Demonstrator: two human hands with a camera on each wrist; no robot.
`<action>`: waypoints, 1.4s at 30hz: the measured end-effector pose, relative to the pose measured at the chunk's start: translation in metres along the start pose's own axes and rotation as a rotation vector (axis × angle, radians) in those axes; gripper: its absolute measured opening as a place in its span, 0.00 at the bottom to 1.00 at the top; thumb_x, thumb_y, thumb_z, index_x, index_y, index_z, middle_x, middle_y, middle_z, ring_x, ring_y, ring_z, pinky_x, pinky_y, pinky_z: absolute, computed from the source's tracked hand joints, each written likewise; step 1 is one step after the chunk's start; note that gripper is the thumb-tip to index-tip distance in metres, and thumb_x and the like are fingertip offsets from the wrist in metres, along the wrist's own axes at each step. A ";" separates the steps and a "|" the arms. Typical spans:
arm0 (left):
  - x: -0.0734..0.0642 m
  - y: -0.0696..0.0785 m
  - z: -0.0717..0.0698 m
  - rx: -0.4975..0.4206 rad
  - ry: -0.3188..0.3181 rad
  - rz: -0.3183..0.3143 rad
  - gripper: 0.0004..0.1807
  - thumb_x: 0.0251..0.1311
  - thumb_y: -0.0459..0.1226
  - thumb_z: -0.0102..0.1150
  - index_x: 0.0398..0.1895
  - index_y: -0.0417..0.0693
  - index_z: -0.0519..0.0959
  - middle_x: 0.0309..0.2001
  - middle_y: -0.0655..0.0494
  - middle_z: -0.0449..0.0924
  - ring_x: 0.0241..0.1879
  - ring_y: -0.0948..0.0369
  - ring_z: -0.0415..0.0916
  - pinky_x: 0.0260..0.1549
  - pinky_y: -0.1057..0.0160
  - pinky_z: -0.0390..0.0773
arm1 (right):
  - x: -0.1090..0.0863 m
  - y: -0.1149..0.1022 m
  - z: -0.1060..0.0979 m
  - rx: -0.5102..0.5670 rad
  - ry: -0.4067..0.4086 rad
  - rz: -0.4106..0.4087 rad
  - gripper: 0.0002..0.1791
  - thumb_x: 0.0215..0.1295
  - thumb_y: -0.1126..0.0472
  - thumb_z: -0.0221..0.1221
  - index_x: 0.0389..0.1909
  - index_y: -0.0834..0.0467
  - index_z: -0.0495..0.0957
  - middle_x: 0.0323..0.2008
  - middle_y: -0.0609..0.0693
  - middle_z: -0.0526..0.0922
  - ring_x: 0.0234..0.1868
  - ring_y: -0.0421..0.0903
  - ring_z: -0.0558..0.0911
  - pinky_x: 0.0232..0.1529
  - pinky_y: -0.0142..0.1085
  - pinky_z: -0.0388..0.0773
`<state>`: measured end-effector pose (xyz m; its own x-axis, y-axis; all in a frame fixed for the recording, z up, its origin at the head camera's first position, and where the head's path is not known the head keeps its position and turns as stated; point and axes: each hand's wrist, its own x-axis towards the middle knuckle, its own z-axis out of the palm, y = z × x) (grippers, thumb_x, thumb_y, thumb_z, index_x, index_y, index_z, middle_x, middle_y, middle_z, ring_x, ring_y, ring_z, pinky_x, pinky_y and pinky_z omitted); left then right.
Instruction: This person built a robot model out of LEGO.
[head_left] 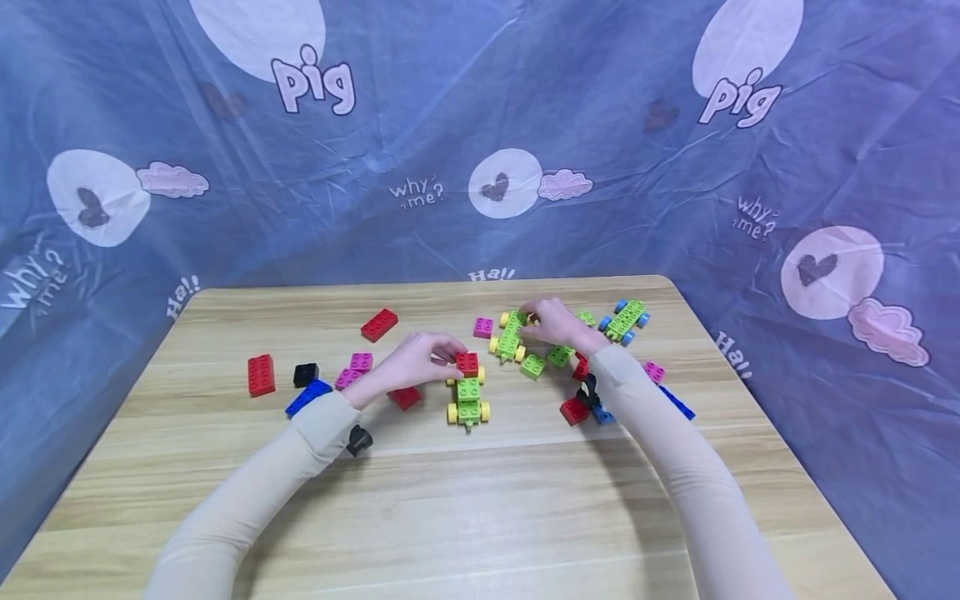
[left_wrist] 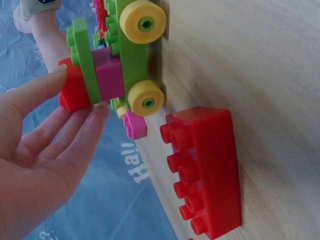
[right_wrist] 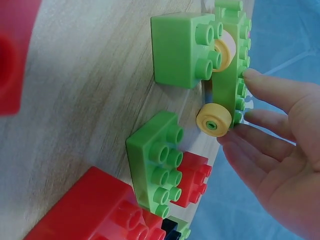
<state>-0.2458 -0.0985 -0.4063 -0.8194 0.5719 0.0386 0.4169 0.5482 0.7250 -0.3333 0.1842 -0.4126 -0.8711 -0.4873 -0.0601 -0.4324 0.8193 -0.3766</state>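
In the head view my left hand (head_left: 420,360) pinches a red brick (head_left: 467,363) at the far end of a toy car with yellow wheels. The left wrist view shows the layers: the red brick on a green plate (left_wrist: 86,62), a pink brick (left_wrist: 108,74) under that, and the green wheeled base (left_wrist: 134,65) at the bottom. Farther back and to the right, my right hand (head_left: 558,323) holds a second green car base (head_left: 510,333) with yellow wheels, thumb at its studs and fingertips by one end. Green bricks (right_wrist: 177,50) lie beside it.
A green base with blue wheels (head_left: 626,321) stands at the back right. Red bricks (head_left: 261,375), pink bricks (head_left: 362,362), a black brick (head_left: 305,374) and blue pieces (head_left: 307,397) lie at left. More red (head_left: 574,410) and blue pieces lie by the right forearm.
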 end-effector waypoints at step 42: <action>0.007 -0.016 -0.016 0.014 0.038 -0.050 0.21 0.61 0.35 0.66 0.56 0.37 0.79 0.50 0.42 0.85 0.52 0.49 0.83 0.55 0.54 0.82 | -0.005 -0.015 0.003 -0.046 -0.019 -0.030 0.25 0.63 0.55 0.67 0.56 0.65 0.79 0.52 0.61 0.85 0.51 0.54 0.85 0.54 0.45 0.83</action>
<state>-0.2646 -0.1127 -0.4062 -0.8536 0.5201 0.0286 0.3802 0.5845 0.7168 -0.3221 0.1730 -0.4096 -0.8535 -0.5168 -0.0672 -0.4683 0.8172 -0.3359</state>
